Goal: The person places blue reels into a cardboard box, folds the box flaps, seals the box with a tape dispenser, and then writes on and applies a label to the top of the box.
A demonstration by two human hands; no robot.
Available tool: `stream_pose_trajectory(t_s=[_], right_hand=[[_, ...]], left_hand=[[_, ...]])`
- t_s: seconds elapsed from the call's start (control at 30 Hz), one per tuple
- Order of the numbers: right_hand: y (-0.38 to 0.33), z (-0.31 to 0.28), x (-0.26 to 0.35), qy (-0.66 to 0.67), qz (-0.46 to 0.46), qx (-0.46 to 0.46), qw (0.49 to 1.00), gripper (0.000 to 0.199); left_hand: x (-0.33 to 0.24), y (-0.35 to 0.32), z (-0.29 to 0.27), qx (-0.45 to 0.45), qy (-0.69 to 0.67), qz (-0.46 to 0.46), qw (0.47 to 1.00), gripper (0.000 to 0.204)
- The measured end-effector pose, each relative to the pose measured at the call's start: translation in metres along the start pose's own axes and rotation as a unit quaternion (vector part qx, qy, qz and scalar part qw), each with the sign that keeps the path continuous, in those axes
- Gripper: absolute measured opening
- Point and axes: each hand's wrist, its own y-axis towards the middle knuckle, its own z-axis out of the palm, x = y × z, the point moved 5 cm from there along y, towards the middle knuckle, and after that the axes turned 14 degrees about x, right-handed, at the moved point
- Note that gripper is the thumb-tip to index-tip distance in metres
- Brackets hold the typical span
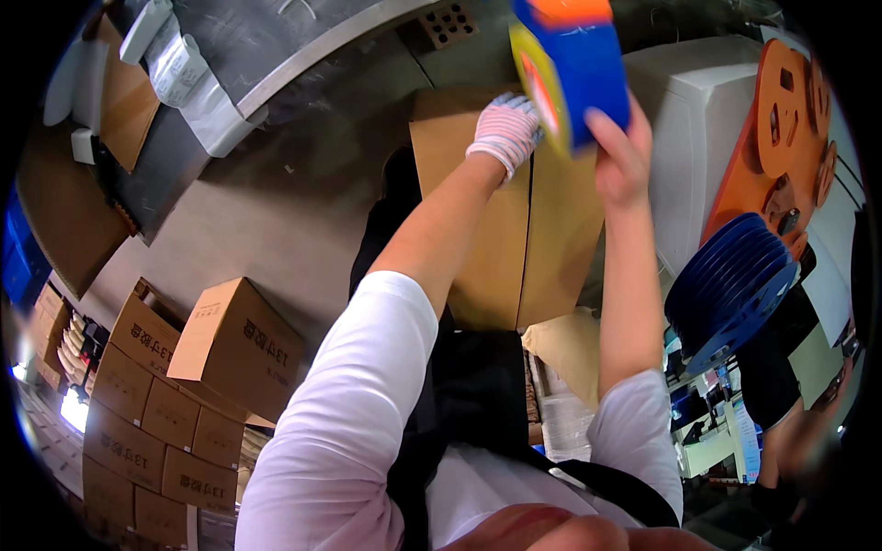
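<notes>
My right hand (623, 151), bare, grips a bright blue box (588, 78) with a yellow side and an orange top, its thumb on the near face and its fingers round the far side. The box is tilted, slightly blurred, and runs up to the upper edge of the view. My left hand (505, 136) wears a striped pink and white glove with greyish fingertips. Its fingers reach forward beside the yellow side; whether they touch it I cannot tell. Beneath both hands stands a large brown cardboard carton (487, 239) with a seam down its top.
A metal table (303, 55) with plastic wrapping (197, 92) lies at the upper left. Stacked cartons (165, 413) stand lower left. To the right are a white block-like box (689, 119), orange discs (781, 119) and blue reels (730, 289). Another person's arm (781, 432) shows at far right.
</notes>
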Motion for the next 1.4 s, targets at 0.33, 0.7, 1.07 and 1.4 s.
stream_pose_trajectory(t_s=[0.33,0.7,1.07,1.4], right_hand=[[-0.195,-0.014,-0.166,-0.087,0.059,-0.249,0.963,0.052],[-0.214,-0.01,-0.183,-0.017,0.054,-0.207,0.977,0.074],[-0.203,-0.004,-0.145,0.02,0.125,-0.087,0.988,0.081],[-0.207,-0.001,-0.127,-0.081,0.227,-0.129,0.962,0.058]], left_hand=[[-0.001,0.008,-0.007,0.026,-0.055,0.034,0.998,0.038],[-0.005,-0.072,0.005,0.343,-0.531,-0.202,0.748,0.056],[-0.016,-0.056,-0.019,0.278,-0.392,-0.135,0.866,0.031],[-0.019,0.016,-0.101,0.129,-0.138,-0.128,0.973,0.033]])
